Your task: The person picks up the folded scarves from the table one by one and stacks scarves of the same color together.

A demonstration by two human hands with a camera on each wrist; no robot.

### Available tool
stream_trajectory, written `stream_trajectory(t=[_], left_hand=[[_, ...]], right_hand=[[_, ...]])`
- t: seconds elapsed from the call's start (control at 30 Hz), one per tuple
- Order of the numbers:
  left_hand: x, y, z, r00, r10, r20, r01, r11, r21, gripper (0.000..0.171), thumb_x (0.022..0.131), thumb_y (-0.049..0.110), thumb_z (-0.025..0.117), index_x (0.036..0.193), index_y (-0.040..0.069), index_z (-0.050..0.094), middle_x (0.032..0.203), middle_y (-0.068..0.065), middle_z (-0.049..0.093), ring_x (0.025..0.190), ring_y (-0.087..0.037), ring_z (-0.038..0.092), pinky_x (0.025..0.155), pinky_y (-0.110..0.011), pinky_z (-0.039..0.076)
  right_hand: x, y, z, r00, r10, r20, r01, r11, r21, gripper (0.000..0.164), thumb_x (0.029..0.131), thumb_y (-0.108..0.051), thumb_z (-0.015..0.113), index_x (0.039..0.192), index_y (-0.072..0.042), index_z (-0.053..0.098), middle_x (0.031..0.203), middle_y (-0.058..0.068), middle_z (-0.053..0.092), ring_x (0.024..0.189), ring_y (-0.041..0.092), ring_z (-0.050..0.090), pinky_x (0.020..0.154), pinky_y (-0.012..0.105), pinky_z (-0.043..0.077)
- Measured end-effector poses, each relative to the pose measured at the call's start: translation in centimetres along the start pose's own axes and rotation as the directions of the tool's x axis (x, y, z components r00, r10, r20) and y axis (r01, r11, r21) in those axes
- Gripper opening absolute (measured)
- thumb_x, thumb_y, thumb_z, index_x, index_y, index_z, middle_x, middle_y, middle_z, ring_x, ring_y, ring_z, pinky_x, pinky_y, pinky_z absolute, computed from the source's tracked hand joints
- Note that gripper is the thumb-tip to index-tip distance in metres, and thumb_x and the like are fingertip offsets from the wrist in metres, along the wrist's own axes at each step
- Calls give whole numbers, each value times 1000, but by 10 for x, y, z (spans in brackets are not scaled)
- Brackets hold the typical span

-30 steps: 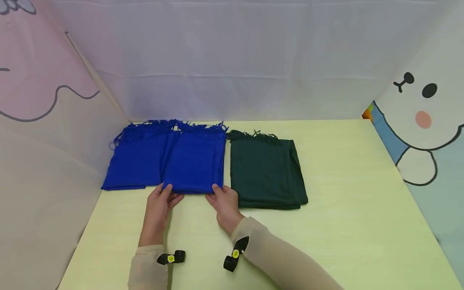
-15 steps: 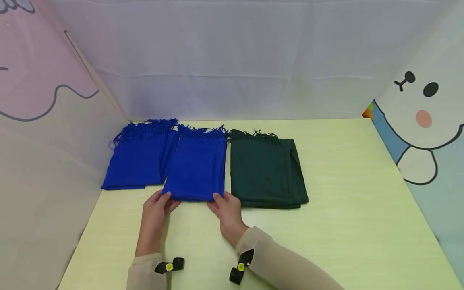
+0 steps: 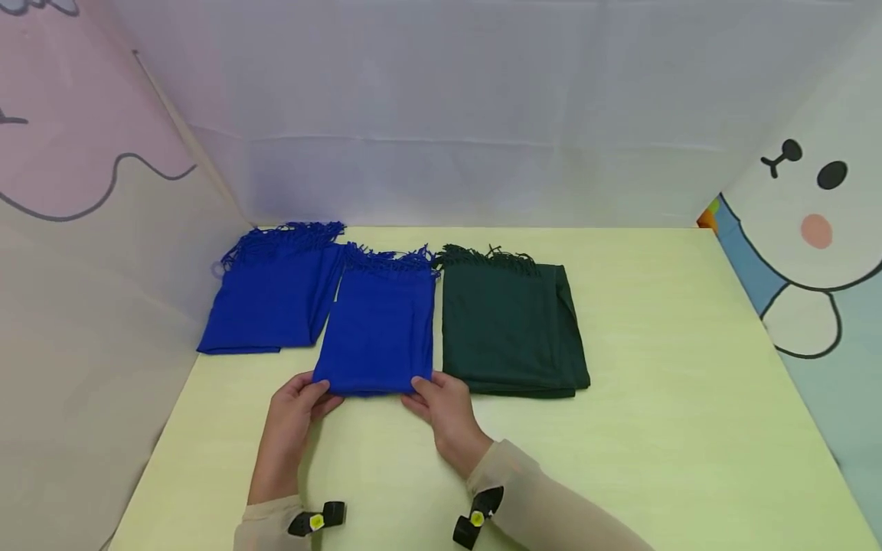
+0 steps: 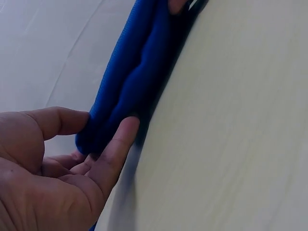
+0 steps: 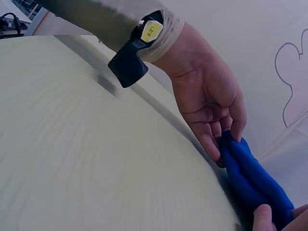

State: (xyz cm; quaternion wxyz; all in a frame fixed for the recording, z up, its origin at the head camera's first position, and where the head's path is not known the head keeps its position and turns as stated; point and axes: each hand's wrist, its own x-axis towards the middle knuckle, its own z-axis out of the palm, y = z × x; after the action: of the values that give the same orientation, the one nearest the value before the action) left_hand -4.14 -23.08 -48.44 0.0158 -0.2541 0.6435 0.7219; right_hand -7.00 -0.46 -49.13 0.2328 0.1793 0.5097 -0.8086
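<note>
A folded blue fringed scarf (image 3: 375,329) lies in the middle of the three cloths, its fringe toward the back. My left hand (image 3: 296,409) pinches its near left corner, thumb on top and fingers beneath. At the near right corner my right hand (image 3: 444,413) grips it the same way. In the left wrist view the folded edge of the blue scarf (image 4: 127,86) is slightly raised off the table between thumb and fingers. The right wrist view shows that edge of the scarf (image 5: 252,173) stretched between both hands.
Another folded blue scarf (image 3: 272,298) lies to the left, close by the wall sheet. A folded dark green fringed scarf (image 3: 506,329) lies just right of the held one. The pale yellow table (image 3: 661,367) meets a white sheet (image 3: 441,92) at the back.
Both hands have drawn the middle blue scarf toward the person, a little each time. Its fringe now sits lower, and a gap has opened beside the left blue scarf.
</note>
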Motion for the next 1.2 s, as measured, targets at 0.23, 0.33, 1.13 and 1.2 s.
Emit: stream_trajectory(t=[0.23, 0.33, 1.13, 1.2], left_hand=[[-4, 3, -4, 1000, -7, -20, 8, 998, 59, 33, 102, 2, 50, 130, -15, 48, 114, -10, 62, 88, -6, 69, 87, -29, 57], [-4, 4, -12, 999, 13, -37, -9, 992, 123, 36, 104, 8, 50, 134, -11, 51, 120, -11, 64, 94, -4, 67, 89, -26, 55], [54, 60, -102, 889, -181, -421, -74, 850, -522, 64, 105, 14, 45, 156, 32, 11, 155, 8, 14, 138, -8, 21, 114, -31, 33], [60, 62, -106, 893, -215, -394, -80, 788, -611, 59, 104, 12, 45, 153, 29, 16, 145, 9, 22, 130, -7, 27, 110, -27, 36]], right_hand=[[-10, -15, -12, 987, 108, 116, -103, 994, -48, 39, 99, -4, 56, 132, 14, 49, 121, 24, 65, 103, 31, 70, 90, 38, 56], [-18, -20, -21, 980, 130, 150, -126, 991, -35, 39, 98, -2, 52, 131, 16, 46, 120, 26, 64, 108, 33, 68, 93, 39, 54], [-44, -52, -23, 965, -88, 247, 112, 990, -86, 51, 103, -5, 48, 147, 13, 31, 149, 31, 40, 136, 38, 46, 103, 34, 45], [-44, -52, -21, 966, -94, 242, 116, 990, -78, 51, 103, -4, 48, 148, 14, 30, 149, 32, 39, 136, 38, 45, 103, 33, 45]])
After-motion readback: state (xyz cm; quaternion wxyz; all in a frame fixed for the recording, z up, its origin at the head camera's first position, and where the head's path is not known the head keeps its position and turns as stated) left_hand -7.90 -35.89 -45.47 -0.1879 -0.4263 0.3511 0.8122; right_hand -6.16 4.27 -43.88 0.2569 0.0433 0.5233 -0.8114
